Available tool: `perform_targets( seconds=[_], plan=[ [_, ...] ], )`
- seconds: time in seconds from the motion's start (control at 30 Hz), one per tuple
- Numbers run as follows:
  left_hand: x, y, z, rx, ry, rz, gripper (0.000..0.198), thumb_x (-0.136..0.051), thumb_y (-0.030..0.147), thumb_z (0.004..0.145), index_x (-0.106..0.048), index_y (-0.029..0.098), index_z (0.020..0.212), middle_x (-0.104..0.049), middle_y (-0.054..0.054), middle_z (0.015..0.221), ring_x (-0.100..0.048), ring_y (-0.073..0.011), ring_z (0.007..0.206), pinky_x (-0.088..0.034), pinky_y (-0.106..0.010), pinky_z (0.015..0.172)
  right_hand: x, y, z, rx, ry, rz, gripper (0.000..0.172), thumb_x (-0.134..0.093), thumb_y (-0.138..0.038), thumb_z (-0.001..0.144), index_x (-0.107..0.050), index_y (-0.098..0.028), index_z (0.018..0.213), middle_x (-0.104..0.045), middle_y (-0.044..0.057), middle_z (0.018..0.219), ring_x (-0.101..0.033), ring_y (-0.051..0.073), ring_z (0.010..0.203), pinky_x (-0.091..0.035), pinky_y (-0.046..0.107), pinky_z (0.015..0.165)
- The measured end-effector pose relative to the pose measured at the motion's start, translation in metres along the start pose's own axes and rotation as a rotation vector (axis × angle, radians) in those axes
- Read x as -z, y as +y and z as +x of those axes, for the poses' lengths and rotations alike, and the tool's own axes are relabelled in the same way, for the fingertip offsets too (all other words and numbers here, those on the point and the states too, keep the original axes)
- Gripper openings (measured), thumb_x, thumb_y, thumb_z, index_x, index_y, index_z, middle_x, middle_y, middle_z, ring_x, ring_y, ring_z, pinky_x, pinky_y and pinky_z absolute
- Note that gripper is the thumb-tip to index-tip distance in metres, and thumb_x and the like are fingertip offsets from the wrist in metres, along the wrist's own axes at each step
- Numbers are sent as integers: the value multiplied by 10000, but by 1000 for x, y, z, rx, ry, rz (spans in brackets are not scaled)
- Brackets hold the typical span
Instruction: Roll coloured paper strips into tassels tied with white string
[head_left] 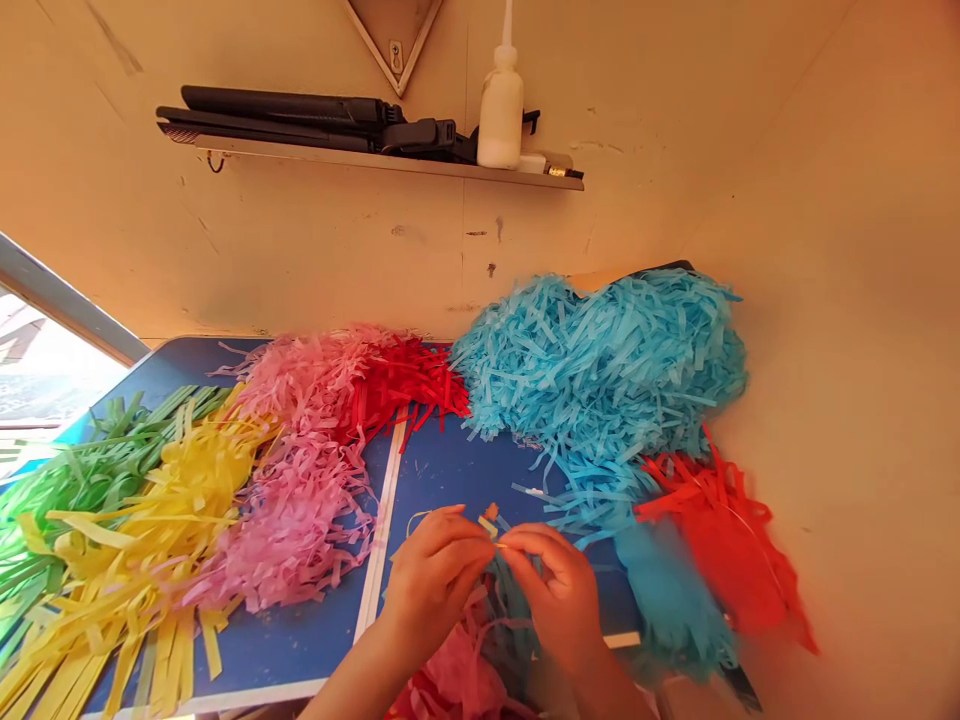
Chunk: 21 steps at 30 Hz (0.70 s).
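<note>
My left hand (439, 565) and my right hand (556, 590) meet above the blue table (450, 470), fingers closed in a pinch. Between the fingertips runs a thin yellowish string (501, 545), with both hands on it. A thin loop of similar colour shows beside the left hand's knuckles. Just beyond the fingers are a small pale yellow strip (487, 526) and an orange-brown scrap. Below the hands, partly hidden by the wrists, hangs pink shredded fringe (457, 665), with some blurred bluish strips near it.
Green (82, 480), yellow (199, 470) and pink (300, 520) fringes lie at left, red fringe (405, 385) behind. A big light-blue heap (600, 360) fills the back right, near another red bundle (739, 540). A wall shelf (337, 152) carries a white bottle (500, 115) and black hair straighteners (285, 105).
</note>
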<state>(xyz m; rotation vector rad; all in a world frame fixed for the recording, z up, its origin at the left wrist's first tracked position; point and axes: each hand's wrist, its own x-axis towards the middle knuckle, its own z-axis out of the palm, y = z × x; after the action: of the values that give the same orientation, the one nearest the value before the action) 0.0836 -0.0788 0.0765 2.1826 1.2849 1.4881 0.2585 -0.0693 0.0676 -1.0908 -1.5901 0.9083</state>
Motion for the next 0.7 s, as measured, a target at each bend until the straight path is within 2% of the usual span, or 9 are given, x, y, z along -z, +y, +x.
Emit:
perform_targets(
  seconds=[0.1, 0.3, 0.47, 0.57, 0.63, 0.7],
  plan=[
    [-3, 2, 0, -60, 15, 60, 169, -620, 110, 875, -695, 248, 937, -749, 14, 845, -706, -117, 774, -540, -342, 956, -2, -1, -1, 36, 25, -25, 117, -648, -241, 889, -754, -285, 867, -736, 12, 842, -688, 184, 777, -537, 274, 727],
    [-7, 3, 0, -32, -9, 110, 97, -610, 167, 889, -676, 238, 881, -748, 14, 822, -713, -135, 789, -546, -313, 922, -2, 2, -4, 98, 39, -82, 148, -640, -195, 891, -753, -290, 910, -740, 10, 861, -688, 175, 787, -531, 271, 741],
    [-18, -2, -1, 45, -81, 119, 151, -556, 285, 917, -657, 241, 814, -743, -4, 799, -720, -146, 739, -567, -209, 670, -2, 7, -5, 163, 50, -144, 111, -639, -196, 900, -734, -254, 903, -741, 20, 854, -682, 170, 795, -517, 279, 756],
    [-29, -4, -2, 105, -154, 141, 211, -520, 356, 924, -648, 247, 797, -749, 6, 768, -719, -141, 652, -546, -188, 567, -3, 9, -6, 220, 119, -156, 118, -605, -236, 927, -722, -246, 920, -737, 24, 844, -679, 166, 782, -515, 283, 738],
    [-35, -4, -5, 139, -171, 169, 268, -491, 418, 932, -659, 257, 800, -747, 13, 750, -717, -144, 627, -540, -189, 538, 3, 11, -7, 269, 126, -167, 139, -581, -259, 946, -719, -248, 941, -737, 18, 842, -675, 158, 767, -514, 280, 733],
    [-35, -4, -9, 180, -187, 160, 327, -487, 490, 923, -668, 264, 773, -745, 15, 749, -717, -147, 627, -547, -190, 542, 25, 18, -4, 291, 109, -219, 140, -594, -312, 945, -721, -253, 950, -741, 16, 868, -673, 163, 793, -516, 288, 760]
  ],
)
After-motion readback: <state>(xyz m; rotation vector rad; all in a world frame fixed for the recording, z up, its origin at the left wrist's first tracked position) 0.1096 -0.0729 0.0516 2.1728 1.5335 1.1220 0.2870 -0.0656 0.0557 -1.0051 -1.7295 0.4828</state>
